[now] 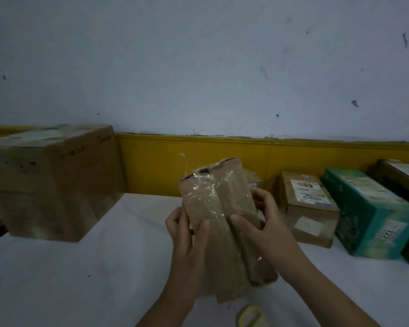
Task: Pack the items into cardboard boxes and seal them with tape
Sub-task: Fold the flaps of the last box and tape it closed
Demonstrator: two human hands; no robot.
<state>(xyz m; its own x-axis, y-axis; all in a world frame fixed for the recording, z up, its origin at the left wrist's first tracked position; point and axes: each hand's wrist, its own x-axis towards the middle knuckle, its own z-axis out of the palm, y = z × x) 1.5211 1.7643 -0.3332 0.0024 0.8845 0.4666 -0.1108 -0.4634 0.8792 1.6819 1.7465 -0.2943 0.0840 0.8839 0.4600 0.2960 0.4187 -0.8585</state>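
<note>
- Tape roll (252,316): pale, lying flat on the white table (80,279) at the near edge, just below the wrists and touched by neither hand. Judged the likely next reach; it lies nearer the right hand.
- Left hand (187,232): grips the left edge of the small cardboard box (219,201), fingers curled behind, thumb pressed on the front face.
- Right hand (267,223): grips the right edge of the same box, thumb on the front, fingers wrapped round the far side.
- Small cardboard box: held up off the table between both hands. Its long axis runs from the near low end, up and away, with the top leaning slightly left. Glossy clear tape is wrinkled over the upper front, and the top end looks not fully closed. No writing legible.
- Brown box (309,208): on the table to the right, with a white shipping label; logo and text too blurred to read.
- Green box (368,215): just beside the brown one; its white end sticker has dark characters, not reliably legible.
- Dark box (401,178): far right, partly cut off.
- Large carton (57,185): far left, taped top, faint print, unreadable.
</note>
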